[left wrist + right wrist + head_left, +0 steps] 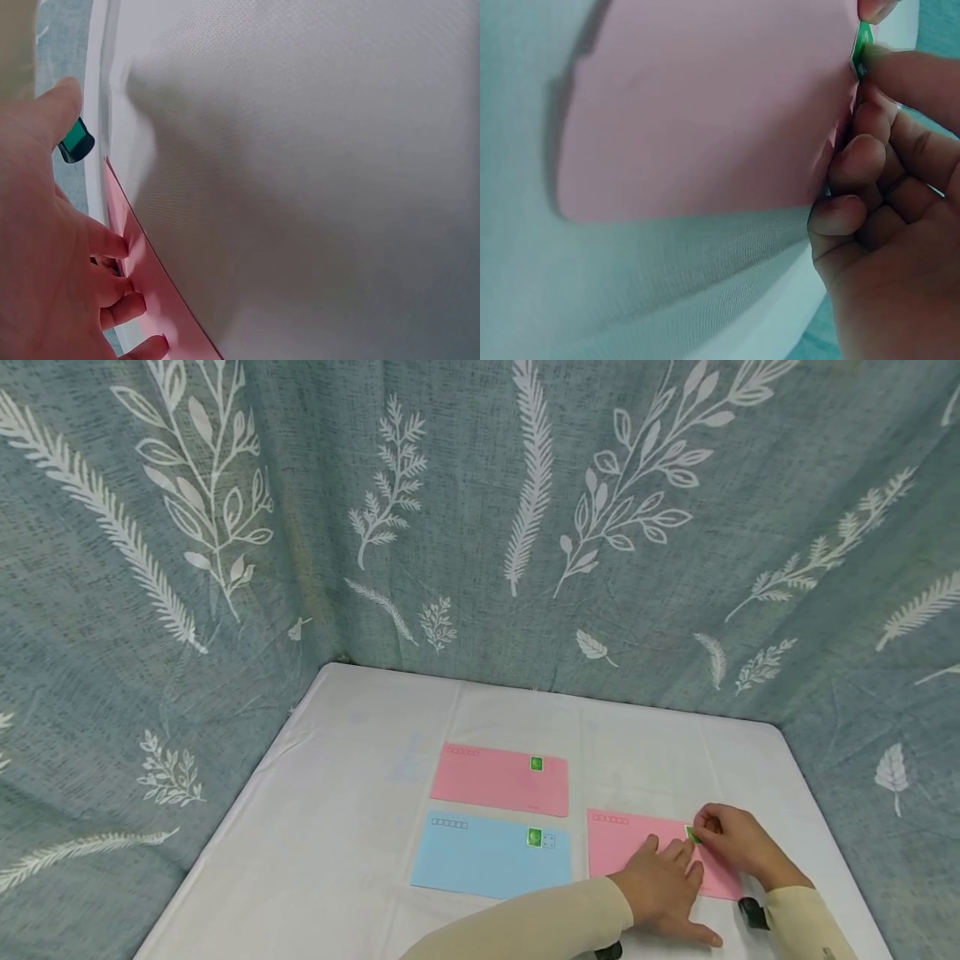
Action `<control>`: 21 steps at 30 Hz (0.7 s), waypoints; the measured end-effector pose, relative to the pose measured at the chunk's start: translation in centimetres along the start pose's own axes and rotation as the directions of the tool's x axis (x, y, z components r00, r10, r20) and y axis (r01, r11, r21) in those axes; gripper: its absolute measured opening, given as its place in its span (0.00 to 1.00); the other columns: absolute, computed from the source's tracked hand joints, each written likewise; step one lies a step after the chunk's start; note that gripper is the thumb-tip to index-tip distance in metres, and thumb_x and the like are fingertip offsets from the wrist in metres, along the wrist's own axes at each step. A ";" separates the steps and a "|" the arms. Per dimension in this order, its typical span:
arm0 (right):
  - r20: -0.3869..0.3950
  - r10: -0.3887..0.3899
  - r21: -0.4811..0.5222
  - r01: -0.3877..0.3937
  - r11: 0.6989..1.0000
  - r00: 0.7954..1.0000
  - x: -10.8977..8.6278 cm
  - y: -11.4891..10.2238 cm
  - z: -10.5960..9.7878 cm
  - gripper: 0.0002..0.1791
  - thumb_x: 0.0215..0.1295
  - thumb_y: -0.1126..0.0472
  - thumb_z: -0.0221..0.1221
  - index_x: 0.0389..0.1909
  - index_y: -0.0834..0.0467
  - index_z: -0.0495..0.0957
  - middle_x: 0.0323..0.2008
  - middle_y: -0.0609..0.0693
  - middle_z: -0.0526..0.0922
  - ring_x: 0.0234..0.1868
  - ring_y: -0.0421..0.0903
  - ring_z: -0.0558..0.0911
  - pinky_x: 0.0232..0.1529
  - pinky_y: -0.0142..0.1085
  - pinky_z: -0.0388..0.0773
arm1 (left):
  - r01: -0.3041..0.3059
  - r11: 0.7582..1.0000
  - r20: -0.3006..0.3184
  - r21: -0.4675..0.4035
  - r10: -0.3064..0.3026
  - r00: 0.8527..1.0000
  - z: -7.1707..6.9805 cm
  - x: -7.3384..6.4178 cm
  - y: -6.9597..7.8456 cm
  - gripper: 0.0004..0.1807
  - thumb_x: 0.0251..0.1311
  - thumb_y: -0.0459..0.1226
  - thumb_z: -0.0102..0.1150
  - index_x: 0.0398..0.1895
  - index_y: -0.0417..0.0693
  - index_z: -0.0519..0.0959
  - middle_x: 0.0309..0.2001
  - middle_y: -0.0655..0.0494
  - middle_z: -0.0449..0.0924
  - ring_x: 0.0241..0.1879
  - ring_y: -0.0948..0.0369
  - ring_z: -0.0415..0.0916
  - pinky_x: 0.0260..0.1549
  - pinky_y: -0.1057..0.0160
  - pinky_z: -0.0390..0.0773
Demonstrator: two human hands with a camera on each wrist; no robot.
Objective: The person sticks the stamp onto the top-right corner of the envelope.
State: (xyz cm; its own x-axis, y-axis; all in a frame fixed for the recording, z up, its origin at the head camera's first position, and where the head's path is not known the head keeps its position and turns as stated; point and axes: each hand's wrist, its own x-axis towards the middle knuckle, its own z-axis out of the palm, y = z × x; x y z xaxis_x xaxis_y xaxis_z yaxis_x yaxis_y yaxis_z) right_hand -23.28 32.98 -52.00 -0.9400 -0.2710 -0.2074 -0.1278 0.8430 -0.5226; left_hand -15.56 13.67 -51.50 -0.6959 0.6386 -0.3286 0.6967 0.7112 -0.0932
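Note:
In the head view, a pink envelope (611, 845) lies at the right of the table, with printed postcode boxes at its upper left. My left hand (663, 883) rests on it with fingers spread; the left wrist view shows those fingertips touching the pink envelope (169, 315). At the envelope's upper right, my right hand (738, 842) pinches a small green stamp (691, 834) between thumb and forefinger. The right wrist view shows the green stamp (863, 45) at the thumb's tip, against the envelope. Whether it is stuck down I cannot tell.
Left of my hands lies a blue envelope (480, 864) bearing a green stamp (534, 837). Behind it is another pink envelope (487, 781), also with a green stamp (536, 763). A white cloth covers the table (315, 827); patterned curtains (465, 527) stand around it.

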 end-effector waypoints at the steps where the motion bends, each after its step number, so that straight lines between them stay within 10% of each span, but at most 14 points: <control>1: 0.004 -0.002 -0.001 0.002 1.000 1.000 0.1 -0.1 0.0 0.05 0.74 0.64 0.66 0.37 0.59 0.80 0.27 0.47 0.74 0.31 0.46 0.73 0.32 0.37 0.70 | -0.001 1.000 0.000 -0.006 0.001 1.000 0.0 -0.1 -0.1 0.53 0.64 0.84 0.25 0.88 0.75 0.53 0.85 0.72 0.45 0.82 0.72 0.39 0.76 0.60 0.51; 21: 0.003 -0.013 -0.017 0.013 1.000 1.000 -0.3 -0.2 0.0 0.08 0.73 0.62 0.69 0.37 0.59 0.81 0.27 0.46 0.74 0.31 0.44 0.73 0.32 0.36 0.70 | -0.009 1.000 0.006 0.018 0.009 1.000 -0.3 -0.7 -0.4 0.52 0.65 0.83 0.25 0.88 0.76 0.51 0.86 0.71 0.44 0.81 0.72 0.39 0.76 0.61 0.50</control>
State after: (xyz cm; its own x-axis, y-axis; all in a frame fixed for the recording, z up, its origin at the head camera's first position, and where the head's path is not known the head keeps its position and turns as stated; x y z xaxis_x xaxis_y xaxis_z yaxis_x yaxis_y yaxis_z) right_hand -23.02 32.86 -51.81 -0.9372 -0.2834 -0.2032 -0.1454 0.8473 -0.5107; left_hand -15.44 13.05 -50.96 -0.6888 0.6428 -0.3352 0.7057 0.7004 -0.1069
